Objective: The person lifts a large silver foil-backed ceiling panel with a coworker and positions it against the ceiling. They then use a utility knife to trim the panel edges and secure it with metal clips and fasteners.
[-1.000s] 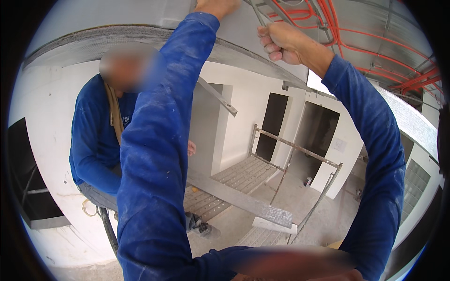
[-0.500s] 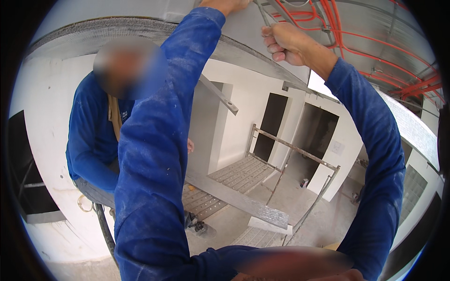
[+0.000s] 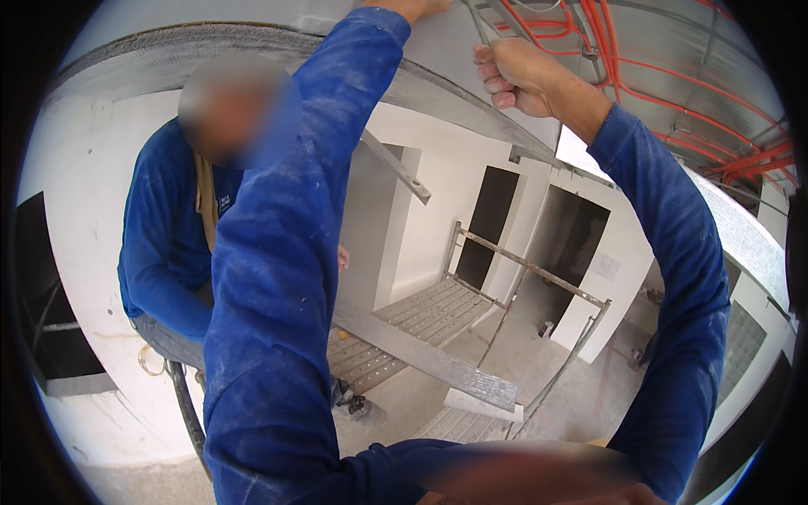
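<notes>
Both my arms, in dusty blue sleeves, reach overhead. My left hand (image 3: 417, 7) is at the top edge against the grey beam (image 3: 454, 71); its fingers are mostly cut off, so what it holds cannot be seen. Right of it, my right hand (image 3: 523, 77) is closed with curled, dusty fingers. A thin grey rod (image 3: 478, 22) runs down from the top edge into the thumb side of this fist. The rod's upper end is out of view.
A person in blue (image 3: 168, 227) sits close on the left. Below are a perforated scaffold platform (image 3: 429, 311), a rusty guard rail (image 3: 530, 265) and a dusty plank (image 3: 429, 358). A metal bar (image 3: 396, 167) juts out past my left sleeve. Red conduits (image 3: 606, 42) cross the ceiling.
My right hand and the thin rod have shifted slightly up and right. My left wrist has also moved a little right. The person on the left has barely moved.
</notes>
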The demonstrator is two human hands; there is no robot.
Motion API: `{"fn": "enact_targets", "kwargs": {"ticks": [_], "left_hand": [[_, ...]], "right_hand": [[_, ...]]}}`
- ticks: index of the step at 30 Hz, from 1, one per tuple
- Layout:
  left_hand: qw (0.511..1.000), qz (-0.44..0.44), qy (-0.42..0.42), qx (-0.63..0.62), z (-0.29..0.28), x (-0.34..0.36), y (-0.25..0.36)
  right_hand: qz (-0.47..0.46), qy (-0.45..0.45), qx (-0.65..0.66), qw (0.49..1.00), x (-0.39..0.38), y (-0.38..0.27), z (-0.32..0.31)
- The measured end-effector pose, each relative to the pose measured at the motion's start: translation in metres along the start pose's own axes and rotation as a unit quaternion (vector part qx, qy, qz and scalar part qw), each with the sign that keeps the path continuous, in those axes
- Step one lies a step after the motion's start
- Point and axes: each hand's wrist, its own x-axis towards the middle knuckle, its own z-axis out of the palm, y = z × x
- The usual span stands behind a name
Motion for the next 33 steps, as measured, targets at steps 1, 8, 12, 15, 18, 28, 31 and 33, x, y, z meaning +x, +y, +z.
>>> {"fn": "enact_targets", "kwargs": {"ticks": [1,8,12,15,18,28,31,33], "left_hand": [[1.000,-0.004,-0.010,-0.001,0.001,0.001,0.000],[0.999,-0.013,-0.030,-0.011,0.006,0.004,0.001],[0.999,-0.011,-0.018,-0.027,0.009,0.003,0.001],[1.000,-0.006,-0.005,-0.025,0.008,0.001,0.001],[0.999,-0.004,-0.018,-0.026,0.005,0.000,0.001],[0.999,0.001,-0.033,0.005,0.001,0.003,0.002],[0.999,-0.010,-0.053,-0.009,0.003,0.005,0.003],[0.998,-0.012,-0.057,-0.009,0.004,0.005,0.003]], "right_hand": [[0.001,0.000,-0.001,1.000,0.000,0.000,0.000],[-0.003,0.007,0.000,1.000,0.001,0.003,0.001],[-0.011,0.009,0.001,1.000,0.002,0.005,0.001],[-0.014,0.005,0.000,1.000,0.002,0.006,0.002],[-0.014,0.007,0.005,1.000,0.003,0.007,0.004],[-0.020,0.005,0.015,1.000,0.005,0.012,0.004],[-0.021,0.004,0.020,1.000,0.005,0.014,0.003],[-0.023,-0.001,0.026,0.999,0.006,0.015,0.004]]}}
